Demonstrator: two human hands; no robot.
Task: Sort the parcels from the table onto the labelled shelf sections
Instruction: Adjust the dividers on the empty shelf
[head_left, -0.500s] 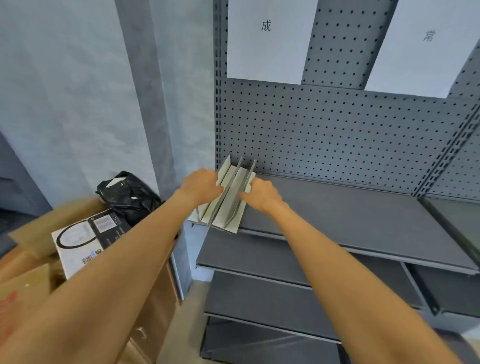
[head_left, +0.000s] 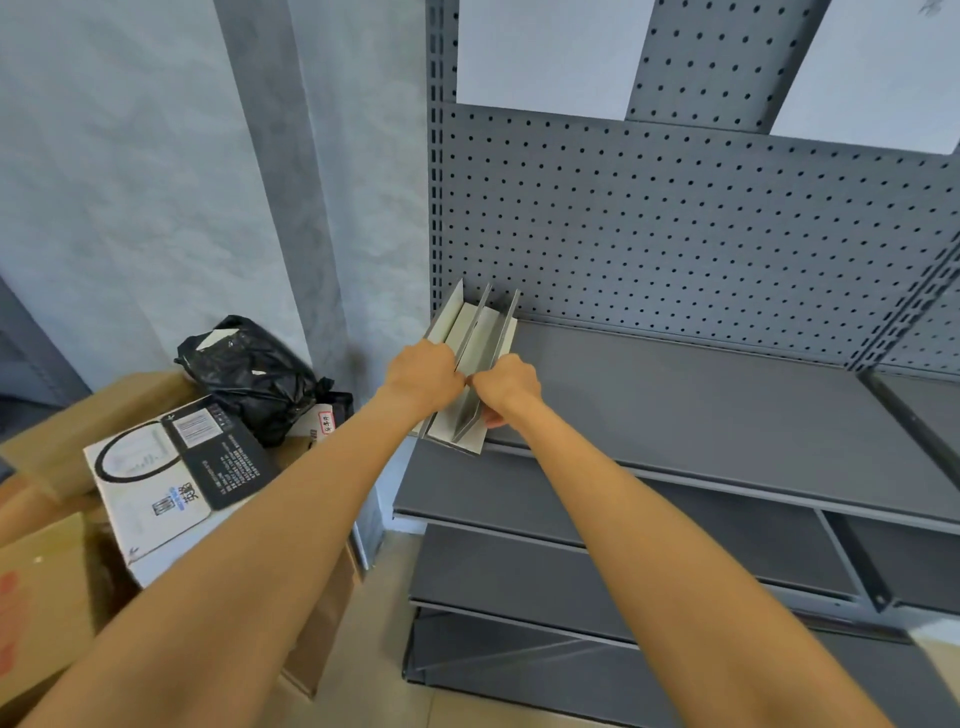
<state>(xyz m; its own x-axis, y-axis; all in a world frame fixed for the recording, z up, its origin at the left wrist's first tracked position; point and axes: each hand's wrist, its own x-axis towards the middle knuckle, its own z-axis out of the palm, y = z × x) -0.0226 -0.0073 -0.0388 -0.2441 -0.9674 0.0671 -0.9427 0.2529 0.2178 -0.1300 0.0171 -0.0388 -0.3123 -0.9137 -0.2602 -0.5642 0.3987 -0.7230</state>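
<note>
A set of thin upright grey metal dividers (head_left: 480, 343) on pale bases stands at the left end of the grey shelf board (head_left: 727, 410). My left hand (head_left: 423, 376) grips the front end of the left dividers. My right hand (head_left: 506, 384) pinches the front end of the rightmost divider, its fingers curled round the edge. The two hands nearly touch. White label sheets (head_left: 540, 52) hang on the pegboard above. Parcels lie at lower left: a black plastic bag parcel (head_left: 249, 371) and a white and black printed box (head_left: 171, 483).
Brown cardboard boxes (head_left: 47, 587) are stacked at lower left under the parcels. The grey pegboard back (head_left: 675, 234) rises behind the shelf. Lower shelf boards (head_left: 649, 525) run below. A second shelf bay (head_left: 924, 410) starts at the right. A grey wall stands at left.
Both hands have slid toward the front ends of the dividers and come closer together. The view has tilted down, so the label sheets sit higher in frame.
</note>
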